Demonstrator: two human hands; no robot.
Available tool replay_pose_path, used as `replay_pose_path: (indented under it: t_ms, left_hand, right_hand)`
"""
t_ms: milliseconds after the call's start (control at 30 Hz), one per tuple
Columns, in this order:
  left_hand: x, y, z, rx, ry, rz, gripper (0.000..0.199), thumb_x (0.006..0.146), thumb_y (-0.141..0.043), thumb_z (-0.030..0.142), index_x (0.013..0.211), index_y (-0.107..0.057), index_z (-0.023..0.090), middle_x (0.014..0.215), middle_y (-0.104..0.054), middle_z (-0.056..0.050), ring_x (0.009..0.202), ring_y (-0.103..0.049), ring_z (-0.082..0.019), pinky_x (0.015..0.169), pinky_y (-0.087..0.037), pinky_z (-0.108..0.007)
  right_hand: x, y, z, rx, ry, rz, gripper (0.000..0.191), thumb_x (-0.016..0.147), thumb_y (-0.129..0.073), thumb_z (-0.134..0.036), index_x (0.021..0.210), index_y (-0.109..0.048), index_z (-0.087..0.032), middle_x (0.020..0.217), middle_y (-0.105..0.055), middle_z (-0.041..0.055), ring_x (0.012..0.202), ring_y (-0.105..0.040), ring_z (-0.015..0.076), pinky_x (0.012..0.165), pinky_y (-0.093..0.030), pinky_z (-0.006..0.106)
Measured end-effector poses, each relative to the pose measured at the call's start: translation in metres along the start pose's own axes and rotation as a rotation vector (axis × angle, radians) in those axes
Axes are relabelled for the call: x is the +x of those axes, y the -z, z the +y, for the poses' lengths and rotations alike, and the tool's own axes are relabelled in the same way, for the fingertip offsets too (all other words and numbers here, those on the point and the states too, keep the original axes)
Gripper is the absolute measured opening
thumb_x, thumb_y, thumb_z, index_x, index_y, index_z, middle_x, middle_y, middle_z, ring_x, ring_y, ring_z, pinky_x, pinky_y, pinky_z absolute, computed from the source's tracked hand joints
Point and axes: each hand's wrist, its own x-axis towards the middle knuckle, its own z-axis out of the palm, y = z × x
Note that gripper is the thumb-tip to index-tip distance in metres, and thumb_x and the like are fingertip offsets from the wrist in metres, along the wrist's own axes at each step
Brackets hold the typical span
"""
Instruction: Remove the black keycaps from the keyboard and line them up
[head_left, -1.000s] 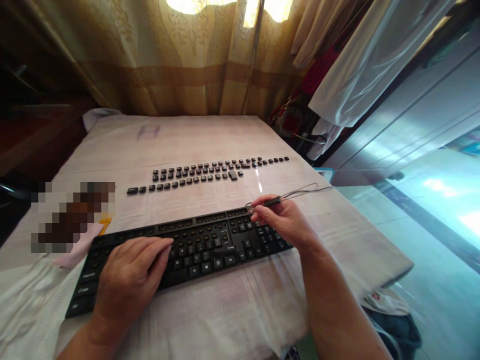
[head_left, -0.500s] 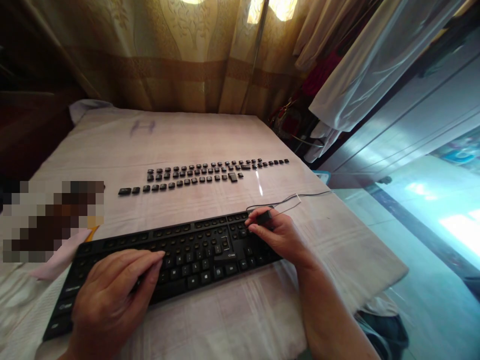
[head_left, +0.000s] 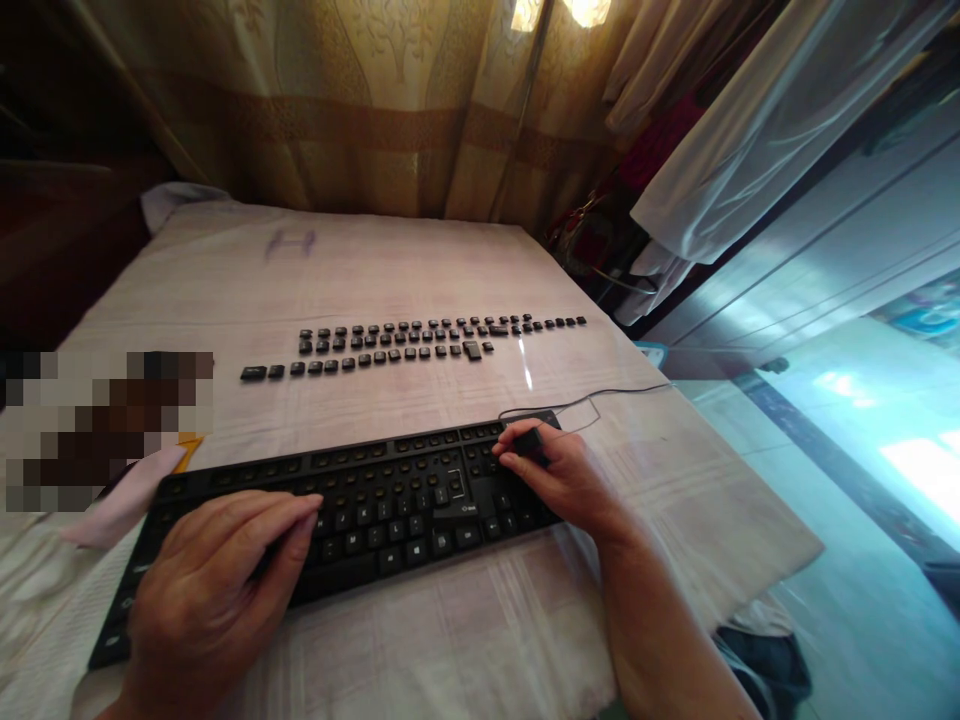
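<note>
A black computer keyboard [head_left: 360,570] lies across the near part of the cloth-covered table, with many of its upper key positions bare of caps and lettered keys still on the lower rows. My left hand [head_left: 217,590] is over its left half, thumb and fingertips pinched together near the H key; anything between them is hidden. At the keyboard's upper right, my right hand [head_left: 562,475] is closed around a keycap puller [head_left: 531,443] with a black handle, its thin wires pointing away to the right.
Loose black keycaps [head_left: 379,356] lie in three rows beyond the keyboard. A black cable [head_left: 607,391] runs to the table's right edge. Left of the keyboard are pink cloth [head_left: 127,500], a yellow-orange item [head_left: 190,452] and a blurred-out patch. A curtain [head_left: 360,130] hangs behind.
My left fingertips have shifted slightly left along the keyboard, uncovering the H key. My right hand keeps its grip on the puller, whose wires have tilted a little. The camera view has shifted slightly.
</note>
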Motion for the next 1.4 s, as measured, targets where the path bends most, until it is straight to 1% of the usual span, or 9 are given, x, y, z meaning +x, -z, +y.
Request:
replay_pose_path:
  t_ms: [167, 333, 600, 800, 967, 1100, 1200, 1333, 1400]
  left_hand:
    - [0.001, 0.000, 0.000, 0.002, 0.014, 0.016, 0.018, 0.091, -0.060, 0.018, 0.106, -0.062, 0.026, 0.095, -0.067, -0.003, 0.085, -0.064, -0.022, 0.084, -0.051, -0.041]
    - [0.003, 0.000, 0.000, 0.000, 0.008, 0.007, 0.015, 0.091, -0.059, 0.019, 0.104, -0.064, 0.025, 0.093, -0.069, -0.004, 0.084, -0.066, -0.022, 0.082, -0.051, -0.040]
    - [0.004, -0.001, 0.000, -0.014, 0.015, 0.030, 0.014, 0.091, -0.060, 0.021, 0.102, -0.065, 0.028, 0.091, -0.070, -0.001, 0.081, -0.067, -0.021, 0.081, -0.052, -0.038]
    - [0.004, -0.002, -0.001, -0.003, -0.025, 0.020, 0.015, 0.091, -0.059, 0.018, 0.103, -0.064, 0.025, 0.091, -0.070, -0.003, 0.082, -0.066, -0.021, 0.080, -0.052, -0.038]
    - [0.004, -0.004, -0.003, -0.008, -0.044, 0.019, 0.016, 0.091, -0.059, 0.016, 0.104, -0.063, 0.024, 0.092, -0.070, -0.004, 0.082, -0.066, -0.021, 0.081, -0.052, -0.038]
    - [0.005, -0.006, -0.002, -0.021, -0.034, 0.029, 0.015, 0.090, -0.059, 0.017, 0.102, -0.064, 0.025, 0.090, -0.071, -0.003, 0.081, -0.067, -0.021, 0.080, -0.052, -0.037]
    - [0.006, -0.007, -0.001, -0.020, -0.043, 0.013, 0.014, 0.091, -0.058, 0.017, 0.101, -0.064, 0.025, 0.089, -0.071, -0.003, 0.080, -0.067, -0.020, 0.079, -0.052, -0.036]
    - [0.006, -0.008, 0.001, -0.007, -0.060, 0.031, 0.013, 0.092, -0.057, 0.017, 0.101, -0.064, 0.024, 0.090, -0.072, -0.003, 0.082, -0.067, -0.020, 0.079, -0.052, -0.036]
    - [0.006, -0.009, 0.000, -0.004, -0.063, 0.045, 0.012, 0.092, -0.057, 0.018, 0.100, -0.065, 0.023, 0.089, -0.073, -0.004, 0.082, -0.068, -0.021, 0.079, -0.051, -0.035]
  right_hand:
    - [0.000, 0.001, -0.001, -0.049, 0.006, 0.009, 0.008, 0.087, -0.062, -0.026, 0.094, -0.064, -0.024, 0.088, -0.074, 0.0026, 0.082, -0.069, 0.0197, 0.078, -0.053, 0.033]
    - [-0.001, 0.003, -0.004, -0.067, -0.007, -0.024, 0.008, 0.087, -0.061, -0.027, 0.094, -0.064, -0.024, 0.088, -0.073, 0.0020, 0.081, -0.069, 0.0190, 0.076, -0.052, 0.031]
    - [0.001, 0.001, -0.005, -0.067, 0.002, -0.033, 0.008, 0.086, -0.061, -0.025, 0.093, -0.065, -0.024, 0.087, -0.073, 0.0020, 0.080, -0.068, 0.0194, 0.077, -0.053, 0.031]
    - [0.000, 0.000, -0.006, -0.082, 0.024, -0.056, 0.007, 0.088, -0.060, -0.025, 0.094, -0.064, -0.025, 0.087, -0.072, 0.0019, 0.081, -0.068, 0.0195, 0.077, -0.052, 0.032]
    - [-0.002, -0.005, -0.005, -0.108, 0.056, -0.003, 0.005, 0.089, -0.057, -0.024, 0.092, -0.061, -0.024, 0.087, -0.072, 0.0025, 0.081, -0.068, 0.0195, 0.077, -0.051, 0.031]
    - [-0.002, -0.008, 0.000, -0.069, 0.023, 0.031, 0.005, 0.089, -0.057, -0.025, 0.093, -0.059, -0.023, 0.086, -0.071, 0.0026, 0.080, -0.067, 0.0192, 0.076, -0.051, 0.030]
    - [-0.001, -0.009, 0.004, -0.025, -0.003, 0.055, 0.006, 0.089, -0.058, -0.028, 0.093, -0.059, -0.022, 0.085, -0.070, 0.0021, 0.080, -0.067, 0.0183, 0.075, -0.051, 0.029]
    - [0.000, -0.010, 0.006, 0.019, -0.030, 0.060, 0.010, 0.088, -0.060, -0.031, 0.090, -0.060, -0.021, 0.081, -0.069, 0.0012, 0.075, -0.065, 0.0170, 0.071, -0.050, 0.028]
    - [-0.001, -0.011, 0.006, 0.058, -0.037, 0.104, 0.013, 0.087, -0.062, -0.033, 0.089, -0.061, -0.021, 0.077, -0.068, 0.0006, 0.070, -0.064, 0.0160, 0.066, -0.050, 0.027]
